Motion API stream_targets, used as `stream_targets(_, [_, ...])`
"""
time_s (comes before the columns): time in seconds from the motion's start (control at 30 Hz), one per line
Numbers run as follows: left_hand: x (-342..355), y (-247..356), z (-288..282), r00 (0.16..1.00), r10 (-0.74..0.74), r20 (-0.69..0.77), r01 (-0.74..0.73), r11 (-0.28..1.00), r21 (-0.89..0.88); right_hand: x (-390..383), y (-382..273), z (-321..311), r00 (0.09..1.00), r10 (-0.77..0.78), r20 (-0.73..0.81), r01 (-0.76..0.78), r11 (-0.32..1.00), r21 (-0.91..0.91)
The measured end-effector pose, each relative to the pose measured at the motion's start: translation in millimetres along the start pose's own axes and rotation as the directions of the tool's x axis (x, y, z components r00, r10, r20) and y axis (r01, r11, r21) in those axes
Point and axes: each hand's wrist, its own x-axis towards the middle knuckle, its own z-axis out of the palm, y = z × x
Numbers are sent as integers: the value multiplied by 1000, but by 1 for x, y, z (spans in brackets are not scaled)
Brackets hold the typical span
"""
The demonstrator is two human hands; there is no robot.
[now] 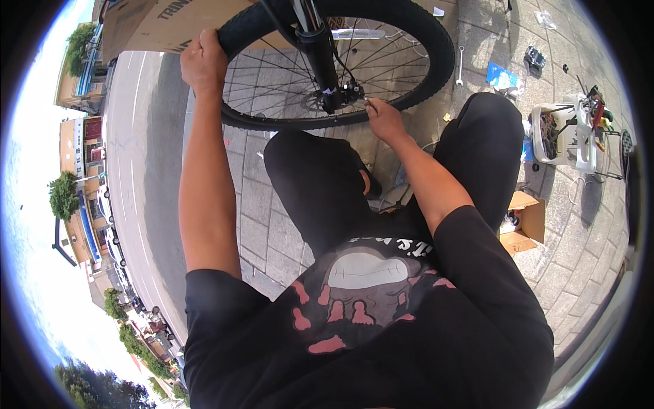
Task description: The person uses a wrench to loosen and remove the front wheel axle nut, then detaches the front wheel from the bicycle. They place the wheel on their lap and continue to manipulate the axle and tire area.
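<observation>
A bicycle front wheel with a black knobby tyre stands before my knees, held in a black suspension fork. My left hand is closed around the tyre's left side. At the hub, a disc brake caliper sits beside the brake rotor. Just right of the caliper, my right hand is closed, with a bit of shiny metal showing at its fingertips. Most of what it pinches is hidden by the fingers.
A spanner and a blue packet lie on the paving to the right. Beyond them stands a white plastic container with tools. An opened small carton is by my right leg; large cardboard is behind the wheel. A road borders the left.
</observation>
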Motion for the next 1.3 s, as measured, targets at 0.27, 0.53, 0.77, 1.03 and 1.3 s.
stream_targets(0.27, [0, -1, 0, 1000, 19, 16, -19, 1000, -10, 17, 10, 2, 983, -181, -40, 181, 983, -14])
stream_targets(0.53, [-3, 2, 2, 999, -44, 22, 45, 999, -29, 12, 9, -3, 982, -187, -2, 186, 980, -76])
stream_targets(0.77, [-2, -5, -1, 999, 30, 28, -30, 999, 17, 19, 9, -9, 963, -252, 91, 264, 952, -154])
stream_targets(1.03, [25, 10, -27, 921, 88, 379, -88, 996, -18, 15, 9, -12, 979, -95, 182, 103, 994, -36])
stream_targets(1.3, [-4, 96, 5, 968, 81, 237, -119, 981, 150, -8, 18, -4, 942, 151, 299, -117, 985, -128])
